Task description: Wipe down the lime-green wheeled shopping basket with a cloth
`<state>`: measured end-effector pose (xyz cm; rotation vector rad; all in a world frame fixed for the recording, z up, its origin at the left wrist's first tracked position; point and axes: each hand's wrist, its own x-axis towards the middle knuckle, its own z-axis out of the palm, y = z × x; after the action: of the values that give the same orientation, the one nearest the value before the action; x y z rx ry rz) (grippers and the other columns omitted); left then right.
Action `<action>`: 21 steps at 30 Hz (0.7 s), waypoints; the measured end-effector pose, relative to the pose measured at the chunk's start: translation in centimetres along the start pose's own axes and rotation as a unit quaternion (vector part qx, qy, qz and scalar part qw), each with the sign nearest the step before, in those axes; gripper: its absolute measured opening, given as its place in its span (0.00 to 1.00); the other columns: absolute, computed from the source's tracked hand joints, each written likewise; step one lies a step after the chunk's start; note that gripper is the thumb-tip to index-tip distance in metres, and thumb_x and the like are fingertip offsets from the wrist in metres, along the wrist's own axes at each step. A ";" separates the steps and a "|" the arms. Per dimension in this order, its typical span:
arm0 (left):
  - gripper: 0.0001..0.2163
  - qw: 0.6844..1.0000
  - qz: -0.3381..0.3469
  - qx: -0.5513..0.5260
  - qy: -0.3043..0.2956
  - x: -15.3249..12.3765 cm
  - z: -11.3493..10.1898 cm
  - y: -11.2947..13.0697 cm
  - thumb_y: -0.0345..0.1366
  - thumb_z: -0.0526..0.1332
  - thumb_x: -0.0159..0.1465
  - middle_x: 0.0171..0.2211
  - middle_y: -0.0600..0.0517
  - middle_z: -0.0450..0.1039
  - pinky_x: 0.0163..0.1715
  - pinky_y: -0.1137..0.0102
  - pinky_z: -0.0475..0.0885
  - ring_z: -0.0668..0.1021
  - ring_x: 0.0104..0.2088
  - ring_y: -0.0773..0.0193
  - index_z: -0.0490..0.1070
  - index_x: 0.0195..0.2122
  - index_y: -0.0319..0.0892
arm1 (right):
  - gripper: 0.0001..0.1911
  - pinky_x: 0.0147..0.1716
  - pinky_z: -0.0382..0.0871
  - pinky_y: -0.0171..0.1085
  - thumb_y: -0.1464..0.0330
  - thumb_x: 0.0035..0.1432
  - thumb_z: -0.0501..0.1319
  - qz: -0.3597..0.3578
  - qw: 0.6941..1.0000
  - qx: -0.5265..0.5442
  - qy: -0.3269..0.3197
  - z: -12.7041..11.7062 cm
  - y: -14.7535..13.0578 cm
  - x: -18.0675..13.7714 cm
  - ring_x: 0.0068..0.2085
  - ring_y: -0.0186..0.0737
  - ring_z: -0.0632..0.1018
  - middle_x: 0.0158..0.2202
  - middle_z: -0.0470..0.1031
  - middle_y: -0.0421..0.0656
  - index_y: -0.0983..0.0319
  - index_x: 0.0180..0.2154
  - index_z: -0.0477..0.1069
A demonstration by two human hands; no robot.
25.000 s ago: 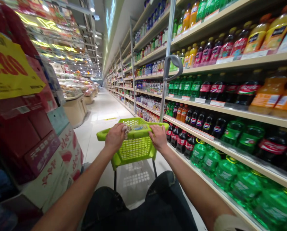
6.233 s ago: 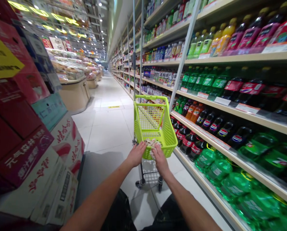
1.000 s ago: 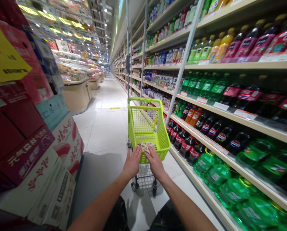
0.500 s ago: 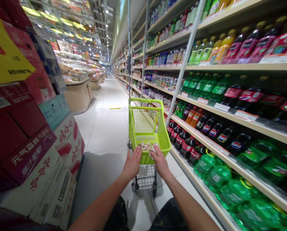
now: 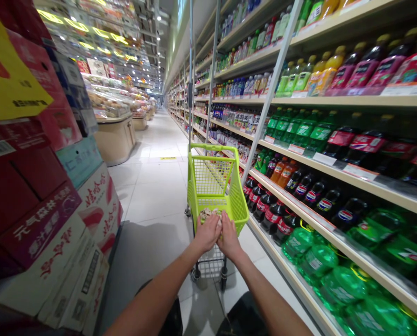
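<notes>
A small lime-green shopping cart (image 5: 237, 210) stands in the aisle straight ahead of me. At its near end, a crumpled, pale patterned cloth-like bundle (image 5: 208, 213) shows just beyond my fingers. My left hand (image 5: 208, 232) is closed on the bundle's near side, fingers bent inward. Right beside it, my right hand (image 5: 228, 236) is closed too, its fingertips pressed close to the left hand's. Both hands are over the cart's near rim and hide most of the bundle.
Drink shelves (image 5: 294, 186) with many bottles run close along the right. Stacked drink cartons (image 5: 93, 210) stand on the left. Farther off on the left is a wooden display counter (image 5: 115, 140) with packed goods. Pale floor tiles (image 5: 145, 191) stretch down the aisle.
My hands have come together from either side of the bundle and now meet at the middle, covering more of it. The bundle looks gathered narrower. The cart has barely moved.
</notes>
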<state>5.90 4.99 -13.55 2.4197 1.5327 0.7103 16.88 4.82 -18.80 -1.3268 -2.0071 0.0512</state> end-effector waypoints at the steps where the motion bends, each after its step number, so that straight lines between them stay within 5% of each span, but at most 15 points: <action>1: 0.17 1.000 0.006 0.011 0.000 0.2 0.3 0.3 0.35 0.48 0.62 0.54 0.46 0.64 0.57 0.48 0.46 0.64 0.55 0.57 0.60 0.52 0.43 | 0.41 0.56 0.46 0.58 0.77 0.44 0.53 0.022 0.999 -0.027 -0.018 -0.6 0.3 -0.3 0.62 0.50 0.51 0.61 0.50 0.56 0.69 0.61 0.41; 8: 0.11 0.995 0.053 0.074 0.029 0.5 0.4 -2.1 0.30 0.51 0.61 0.42 0.50 0.72 0.56 0.47 0.45 0.72 0.46 0.59 0.66 0.43 0.45 | 0.38 0.56 0.46 0.56 0.80 0.41 0.49 0.069 0.990 -0.104 -0.064 -3.5 2.5 -1.3 0.60 0.48 0.55 0.58 0.58 0.51 0.67 0.58 0.50; 12: 0.12 0.995 0.058 0.058 0.057 -0.1 -1.3 -4.6 0.29 0.48 0.62 0.44 0.51 0.72 0.56 0.47 0.41 0.72 0.46 0.62 0.66 0.43 0.47 | 0.38 0.56 0.53 0.51 0.81 0.40 0.48 0.048 0.997 -0.046 -0.037 -2.6 3.7 -1.3 0.59 0.45 0.58 0.57 0.60 0.51 0.67 0.58 0.52; 17: 0.14 0.998 0.028 0.052 0.029 0.2 -0.1 -2.7 0.30 0.51 0.60 0.48 0.49 0.69 0.55 0.49 0.47 0.68 0.50 0.59 0.64 0.46 0.45 | 0.42 0.58 0.53 0.49 0.82 0.38 0.47 0.048 0.998 0.026 0.020 -0.5 4.1 -1.3 0.60 0.43 0.56 0.57 0.58 0.50 0.66 0.59 0.48; 21: 0.16 0.995 0.072 0.073 -0.005 0.3 0.1 -3.2 0.32 0.54 0.59 0.47 0.50 0.68 0.54 0.56 0.54 0.68 0.49 0.60 0.62 0.49 0.47 | 0.42 0.58 0.52 0.50 0.82 0.38 0.47 0.047 0.997 0.050 0.019 -0.3 4.7 -1.5 0.60 0.43 0.57 0.58 0.58 0.48 0.64 0.59 0.50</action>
<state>3.54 6.74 -14.85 2.6597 1.4652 0.6303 21.02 5.72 -21.28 -1.3484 -1.8839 0.1656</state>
